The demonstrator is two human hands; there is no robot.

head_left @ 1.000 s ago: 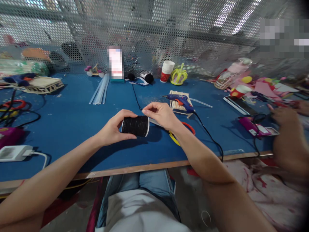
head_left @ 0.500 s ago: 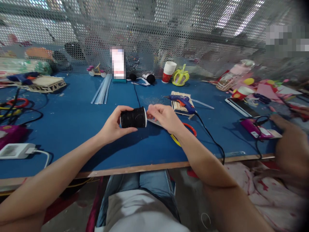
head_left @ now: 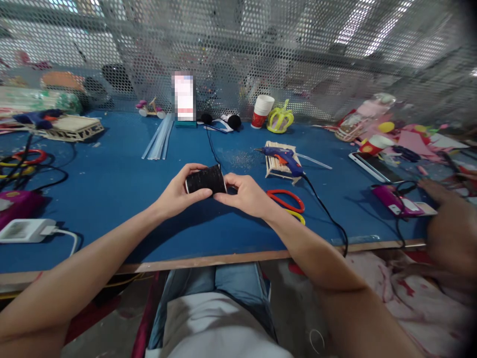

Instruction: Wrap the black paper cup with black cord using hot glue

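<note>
A black spool of thread (head_left: 205, 179) lies on its side between both of my hands, just above the blue table (head_left: 112, 189). My left hand (head_left: 178, 193) wraps its left end, fingers over the top and thumb beneath. My right hand (head_left: 244, 195) closes on its right end with thumb and fingertips. Red and yellow-handled scissors (head_left: 287, 201) lie on the table just right of my right hand. Beyond them a blue glue gun (head_left: 282, 156) rests on a rack of wooden sticks (head_left: 274, 164).
A perforated metal screen closes off the back. Clear glue sticks (head_left: 158, 140), paper cups (head_left: 261, 110) and a yellow crown (head_left: 279, 119) lie at the rear. A white adapter (head_left: 24, 230) and cables sit at left. Another person's hand (head_left: 449, 219), a pink device (head_left: 393, 199) and a phone (head_left: 370, 166) are at right.
My right hand has dropped from pinching above the spool's right end to gripping that end. The spool has shifted slightly away and left. The scissors' handles, formerly half covered, now show.
</note>
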